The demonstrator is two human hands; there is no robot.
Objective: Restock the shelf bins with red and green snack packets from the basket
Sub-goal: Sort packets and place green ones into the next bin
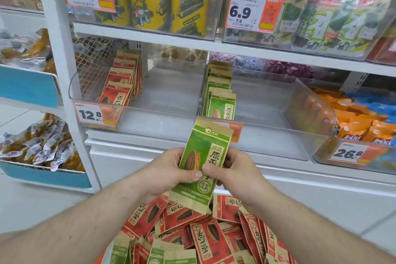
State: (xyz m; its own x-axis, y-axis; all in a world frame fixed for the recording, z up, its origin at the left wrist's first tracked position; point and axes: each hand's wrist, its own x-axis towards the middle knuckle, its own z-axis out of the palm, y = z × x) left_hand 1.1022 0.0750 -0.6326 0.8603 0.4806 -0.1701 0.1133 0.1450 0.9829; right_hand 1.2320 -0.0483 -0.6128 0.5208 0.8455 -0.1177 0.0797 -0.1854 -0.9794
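Green packet [201, 163] between both hands' thumbs.

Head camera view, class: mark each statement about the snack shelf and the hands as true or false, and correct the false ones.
1. Both hands, left hand and right hand, hold a green packet. True.
2. The red packets in the bin sit above a 26.8 price tag. False: their tag reads 12.8.
3. The green packets in the bin stand at its left side. True.
4. The pile below the hands is mostly green. False: mostly red.
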